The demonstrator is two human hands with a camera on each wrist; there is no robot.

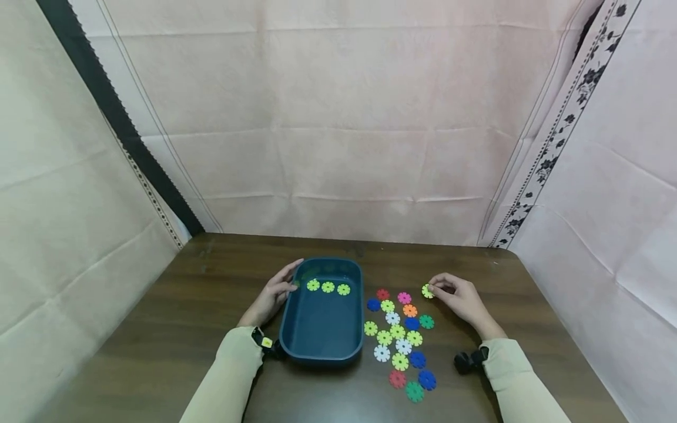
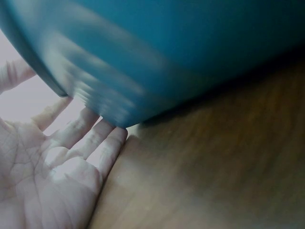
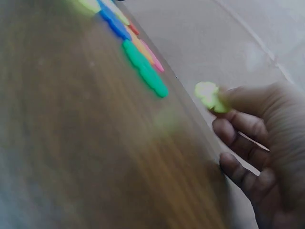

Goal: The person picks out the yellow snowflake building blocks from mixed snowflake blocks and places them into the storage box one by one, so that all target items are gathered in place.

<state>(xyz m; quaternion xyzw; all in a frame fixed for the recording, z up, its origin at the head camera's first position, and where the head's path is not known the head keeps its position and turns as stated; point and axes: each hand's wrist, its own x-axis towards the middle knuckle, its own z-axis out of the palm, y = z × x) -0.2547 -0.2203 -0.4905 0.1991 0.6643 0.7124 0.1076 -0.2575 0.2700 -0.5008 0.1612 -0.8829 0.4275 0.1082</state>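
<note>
A dark blue rectangular tray (image 1: 321,346) stands on the table with three yellow-green flower-shaped pieces (image 1: 328,287) in a row near its far end. At the tray's left side, my left hand (image 1: 275,294) holds the rim. In the left wrist view, this hand's fingertips (image 2: 116,136) rest against the outer wall of the tray. My right hand (image 1: 459,298) pinches a yellow-green flower-shaped piece (image 3: 208,96) between thumb and finger, raised over the table in the right wrist view. Left of that hand lie several loose flower pieces (image 1: 397,332) in yellow-green, blue, white, red, pink, orange and green.
The brown wooden table (image 1: 174,341) reaches to pale cloth hung behind it (image 1: 338,153) and on both sides. A black wrist device (image 1: 464,362) sits at the right wrist. The tray's raised wall separates its inside from the loose pieces.
</note>
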